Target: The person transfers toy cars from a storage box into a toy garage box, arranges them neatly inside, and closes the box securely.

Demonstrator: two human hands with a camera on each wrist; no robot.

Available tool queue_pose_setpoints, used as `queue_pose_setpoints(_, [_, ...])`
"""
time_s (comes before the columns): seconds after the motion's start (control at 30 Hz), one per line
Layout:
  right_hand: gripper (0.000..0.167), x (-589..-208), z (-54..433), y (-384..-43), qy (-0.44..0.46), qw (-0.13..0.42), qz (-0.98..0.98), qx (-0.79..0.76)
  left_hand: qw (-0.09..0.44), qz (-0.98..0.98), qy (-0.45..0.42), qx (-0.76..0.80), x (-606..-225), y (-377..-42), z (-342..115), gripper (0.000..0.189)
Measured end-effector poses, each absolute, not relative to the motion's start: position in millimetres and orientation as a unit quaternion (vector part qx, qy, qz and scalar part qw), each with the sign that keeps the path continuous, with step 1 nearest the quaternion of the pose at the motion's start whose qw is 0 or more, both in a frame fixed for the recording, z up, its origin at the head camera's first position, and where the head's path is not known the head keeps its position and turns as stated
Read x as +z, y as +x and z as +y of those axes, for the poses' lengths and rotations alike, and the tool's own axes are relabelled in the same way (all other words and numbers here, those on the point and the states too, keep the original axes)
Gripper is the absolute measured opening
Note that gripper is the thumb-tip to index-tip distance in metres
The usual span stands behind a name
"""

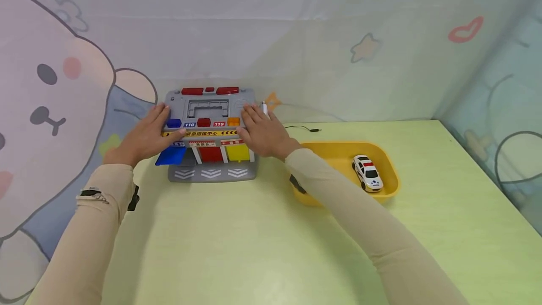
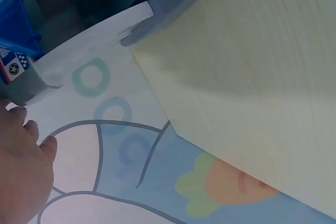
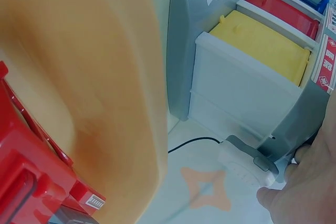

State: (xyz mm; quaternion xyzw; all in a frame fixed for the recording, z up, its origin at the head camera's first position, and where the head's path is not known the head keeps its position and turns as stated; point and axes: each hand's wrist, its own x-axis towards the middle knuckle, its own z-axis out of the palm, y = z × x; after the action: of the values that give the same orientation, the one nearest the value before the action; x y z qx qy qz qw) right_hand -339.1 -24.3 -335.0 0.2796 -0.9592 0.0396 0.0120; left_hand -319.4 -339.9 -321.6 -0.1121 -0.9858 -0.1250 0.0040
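Observation:
A grey toy emergency station point(image 1: 211, 173) stands against the back wall, with red and yellow doors in front and a blue door point(image 1: 171, 155) swung up at its left bay. My left hand point(image 1: 146, 133) rests on the left edge of the roof, its thumb lying along the front. Across the roof's right end, my right hand point(image 1: 267, 131) lies with fingers extended. In the left wrist view, fingertips touch the station's corner. The right wrist view shows a white-and-grey piece with a cable point(image 3: 247, 163) at the station's side, close to my right hand.
A yellow basket point(image 1: 391, 178) sits right of the station, partly under my right forearm. It holds a white police car point(image 1: 367, 173) and a red toy vehicle point(image 3: 37, 166). A black cable plug point(image 1: 315, 130) lies behind it. Printed walls border the green table point(image 1: 237, 248).

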Motion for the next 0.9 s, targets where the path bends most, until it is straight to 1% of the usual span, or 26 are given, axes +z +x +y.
queue_pose_setpoints(0.27, [0.066, -335.1, -25.9, -337.7, 0.284, 0.015, -0.958, 0.033, 0.039, -0.985, -0.137, -0.1, -326.6, -326.9, -343.0, 0.091])
queue_pose_setpoints(0.53, [0.067, -332.8, -18.7, -337.4, 0.274, 0.016, -0.961, 0.034, 0.059, -0.982, -0.143, -0.109, -330.7, -336.4, -333.8, 0.092])
queue_pose_setpoints(0.9, [0.066, -332.6, -15.2, -338.3, 0.277, 0.011, -0.96, 0.043, 0.083, -0.98, -0.142, -0.108, -337.1, -339.4, -330.8, 0.093])
